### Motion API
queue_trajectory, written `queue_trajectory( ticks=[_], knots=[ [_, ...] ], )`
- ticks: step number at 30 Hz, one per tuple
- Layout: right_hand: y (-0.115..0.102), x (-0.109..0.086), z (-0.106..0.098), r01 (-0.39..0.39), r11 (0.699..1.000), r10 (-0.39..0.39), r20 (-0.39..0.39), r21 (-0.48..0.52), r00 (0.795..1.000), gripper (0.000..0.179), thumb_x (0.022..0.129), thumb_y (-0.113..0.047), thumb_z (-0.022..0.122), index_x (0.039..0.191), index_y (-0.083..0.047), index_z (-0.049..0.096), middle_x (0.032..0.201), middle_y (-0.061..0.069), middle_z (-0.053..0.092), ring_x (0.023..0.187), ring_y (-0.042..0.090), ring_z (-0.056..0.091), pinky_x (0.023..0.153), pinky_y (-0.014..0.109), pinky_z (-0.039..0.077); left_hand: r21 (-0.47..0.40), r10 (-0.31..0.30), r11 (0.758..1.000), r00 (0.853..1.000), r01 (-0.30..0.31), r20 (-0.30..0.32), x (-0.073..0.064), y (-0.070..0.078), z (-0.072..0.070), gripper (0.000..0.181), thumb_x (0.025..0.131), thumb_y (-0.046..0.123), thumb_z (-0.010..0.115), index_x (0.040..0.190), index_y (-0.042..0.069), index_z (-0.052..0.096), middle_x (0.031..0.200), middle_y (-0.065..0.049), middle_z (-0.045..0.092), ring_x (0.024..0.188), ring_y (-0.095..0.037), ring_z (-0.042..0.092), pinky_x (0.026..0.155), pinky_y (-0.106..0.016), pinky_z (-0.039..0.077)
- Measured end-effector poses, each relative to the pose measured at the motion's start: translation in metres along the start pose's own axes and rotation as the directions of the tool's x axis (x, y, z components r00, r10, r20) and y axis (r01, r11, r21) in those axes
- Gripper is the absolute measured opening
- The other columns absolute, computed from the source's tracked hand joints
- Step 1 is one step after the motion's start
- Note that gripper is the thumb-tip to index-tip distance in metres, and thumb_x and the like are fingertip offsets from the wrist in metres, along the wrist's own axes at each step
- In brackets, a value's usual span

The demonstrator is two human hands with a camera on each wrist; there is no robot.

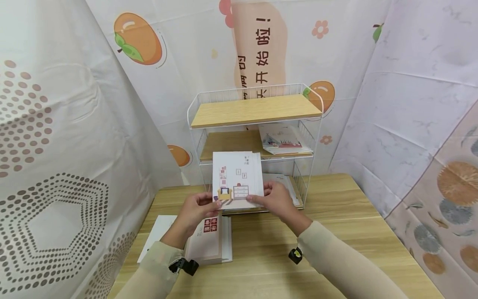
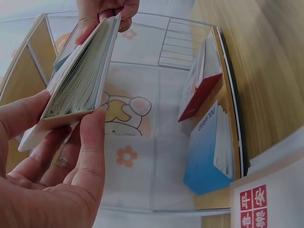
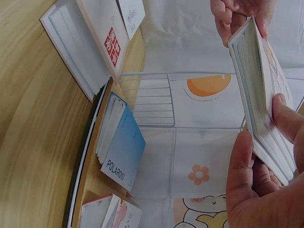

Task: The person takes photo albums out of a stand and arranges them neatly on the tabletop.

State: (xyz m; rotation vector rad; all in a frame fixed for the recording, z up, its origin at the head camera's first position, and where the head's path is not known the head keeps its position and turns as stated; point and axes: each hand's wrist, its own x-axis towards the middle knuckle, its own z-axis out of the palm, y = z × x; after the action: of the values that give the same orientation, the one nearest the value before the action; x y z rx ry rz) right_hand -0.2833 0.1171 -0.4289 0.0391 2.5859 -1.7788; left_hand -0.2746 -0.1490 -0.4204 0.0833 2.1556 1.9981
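A photo album [image 1: 237,172] with a white cover, showing a drawn yellow armchair and chest of drawers, is held up in front of the shelf rack. My left hand [image 1: 196,211] pinches its lower left corner, thumb on the front. At the lower right edge my right hand [image 1: 277,200] grips it, the thumb also on the cover. In the left wrist view, the album's layered pocket pages [image 2: 78,78] show between the covers. From the right wrist view, finger and thumb of the right hand [image 3: 266,180] hold the album from both sides.
A white wire rack [image 1: 257,112] with wooden shelves stands at the back. Its middle shelf bears an album [image 1: 281,139]; a blue POLAROID album [image 3: 126,147] and a red-edged album [image 2: 202,80] stand on the bottom. Left on the table lie a pinkish album [image 1: 205,243] and a white one [image 1: 154,232].
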Motion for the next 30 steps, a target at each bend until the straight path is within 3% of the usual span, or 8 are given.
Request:
queue_trajectory(
  ticks=[12, 17, 25, 30],
  knots=[
    [0.016, -0.015, 0.007, 0.023, 0.999, -0.024, 0.020, 0.027, 1.000, 0.061, 0.058, -0.046, 0.088, 0.101, -0.012, 0.060, 0.079, 0.001, 0.070, 0.067, 0.015, 0.064, 0.053, 0.030, 0.053, 0.016, 0.020, 1.000, 1.000, -0.020, -0.013, -0.015, -0.019, 0.002, 0.043, 0.076, 0.019, 0.081, 0.112, 0.002, 0.064, 0.103, -0.017, 0.063, 0.086, -0.024, 0.067, 0.077, -0.039, 0.058],
    [0.028, -0.021, 0.011, 0.017, 0.998, -0.019, 0.037, 0.052, 0.999, 0.058, 0.059, -0.046, 0.087, 0.099, -0.012, 0.062, 0.078, 0.001, 0.070, 0.066, 0.016, 0.064, 0.055, 0.033, 0.055, 0.003, 0.003, 1.000, 1.000, -0.003, -0.009, -0.021, -0.029, 0.004, 0.044, 0.076, 0.019, 0.080, 0.113, 0.001, 0.064, 0.103, -0.017, 0.064, 0.084, -0.026, 0.068, 0.077, -0.043, 0.058],
    [0.047, -0.029, 0.019, -0.001, 0.998, -0.002, 0.059, 0.059, 0.998, 0.060, 0.060, -0.044, 0.087, 0.099, -0.008, 0.060, 0.076, 0.003, 0.070, 0.063, 0.018, 0.066, 0.058, 0.040, 0.057, -0.015, -0.032, 0.999, 0.999, 0.031, -0.017, -0.026, -0.052, 0.007, 0.049, 0.078, 0.018, 0.079, 0.118, -0.002, 0.061, 0.105, -0.017, 0.064, 0.087, -0.025, 0.067, 0.077, -0.038, 0.058],
    [0.061, -0.032, 0.024, -0.005, 0.997, 0.000, 0.067, 0.072, 0.998, 0.058, 0.062, -0.041, 0.087, 0.099, -0.006, 0.060, 0.076, 0.004, 0.070, 0.063, 0.016, 0.065, 0.056, 0.038, 0.057, -0.033, -0.039, 0.999, 0.999, 0.038, -0.017, -0.028, -0.069, 0.010, 0.049, 0.078, 0.018, 0.079, 0.119, -0.002, 0.062, 0.103, -0.015, 0.066, 0.085, -0.023, 0.068, 0.076, -0.039, 0.059]
  ],
)
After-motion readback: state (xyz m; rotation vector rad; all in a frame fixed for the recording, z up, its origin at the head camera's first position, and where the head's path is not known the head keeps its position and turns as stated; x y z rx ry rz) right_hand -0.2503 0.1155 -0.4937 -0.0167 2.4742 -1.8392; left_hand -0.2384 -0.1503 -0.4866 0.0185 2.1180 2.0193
